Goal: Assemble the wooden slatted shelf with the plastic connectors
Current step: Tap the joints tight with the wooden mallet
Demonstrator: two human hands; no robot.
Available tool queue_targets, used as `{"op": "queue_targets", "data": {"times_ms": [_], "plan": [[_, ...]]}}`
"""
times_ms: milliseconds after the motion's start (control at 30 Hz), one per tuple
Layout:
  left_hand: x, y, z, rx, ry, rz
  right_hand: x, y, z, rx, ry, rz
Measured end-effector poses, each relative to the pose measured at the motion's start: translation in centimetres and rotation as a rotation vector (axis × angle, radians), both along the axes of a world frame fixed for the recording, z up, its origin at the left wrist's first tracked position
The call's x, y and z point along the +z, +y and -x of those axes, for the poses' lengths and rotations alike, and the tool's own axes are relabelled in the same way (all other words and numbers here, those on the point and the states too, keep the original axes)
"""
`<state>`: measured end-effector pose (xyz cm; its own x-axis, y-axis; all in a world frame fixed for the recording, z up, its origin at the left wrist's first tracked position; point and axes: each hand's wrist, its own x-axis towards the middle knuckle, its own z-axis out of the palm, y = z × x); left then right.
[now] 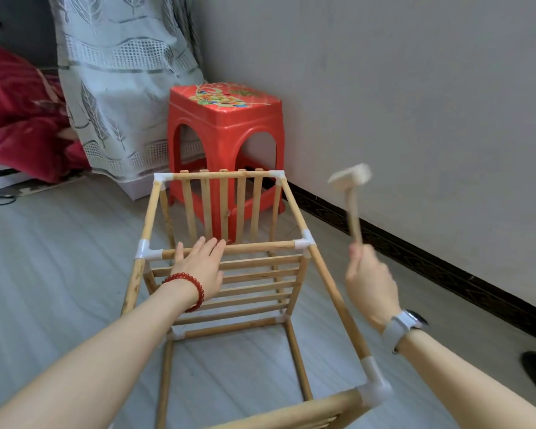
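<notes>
Wooden shelf frame (328, 283) lies on its side on floor (44, 274), centre, running 6 to 12 o'clock. Left hand (200, 267) flat, fingers straight, pressing the middle cross rail and slats. Right hand (370, 283) at 3 o'clock of frame, just off its right rail, fist wrapped round wooden mallet (351, 181) handle, head raised, blurred. Six white plastic connectors (304, 243) visible, two slatted panels. One red stool (226, 134) at 12 o'clock beyond the frame.
</notes>
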<state>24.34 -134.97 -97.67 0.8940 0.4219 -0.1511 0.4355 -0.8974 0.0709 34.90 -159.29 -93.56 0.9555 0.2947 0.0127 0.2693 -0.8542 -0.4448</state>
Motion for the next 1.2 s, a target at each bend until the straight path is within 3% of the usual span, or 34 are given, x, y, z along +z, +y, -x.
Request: {"op": "queue_targets", "data": {"times_ms": [67,100,233,367,433,467,567,600,700,833,967,1133,1200], "plan": [[0.1,0.5,0.9,0.027,-0.02,-0.027,-0.8,0.4,1.2,0.036,0.128,0.244],[0.2,0.8,1.4,0.049,-0.053,-0.043,-0.8,0.7,1.5,0.045,0.103,0.261],[0.7,3.2,4.5,0.226,-0.177,0.013,1.7,4.3,3.2,0.18,-0.087,-0.033],[-1.0,6.5,9.3,0.342,-0.136,0.246,3.4,10.8,8.1,0.362,-0.159,-0.422],[-1.8,6.9,11.0,0.338,-0.112,0.398,2.5,13.4,10.0,0.398,-0.113,-0.477],[-1.9,6.9,11.7,0.336,-0.112,0.484,1.4,14.5,10.9,0.42,-0.034,-0.405],[-2.0,7.0,13.5,0.326,-0.107,0.585,-1.4,17.0,12.8,0.498,0.168,0.073],[-2.1,7.1,13.7,0.308,-0.113,0.583,-1.3,17.5,12.8,0.509,0.133,0.091],[-2.0,7.9,14.1,0.258,-0.153,0.575,-0.3,18.7,12.9,0.462,0.034,-0.201],[-1.8,8.5,14.3,0.245,-0.202,0.613,-1.8,18.4,13.3,0.489,0.149,0.024],[-1.3,8.8,13.6,0.199,-0.191,0.545,-0.6,17.9,12.1,0.466,0.089,-0.25],[0.2,6.3,12.7,0.14,-0.185,0.347,-0.5,16.4,10.3,0.473,0.183,-0.131],[1.2,4.5,12.6,0.082,-0.135,0.299,-0.2,15.2,9.3,0.412,0.255,-0.18]]}}
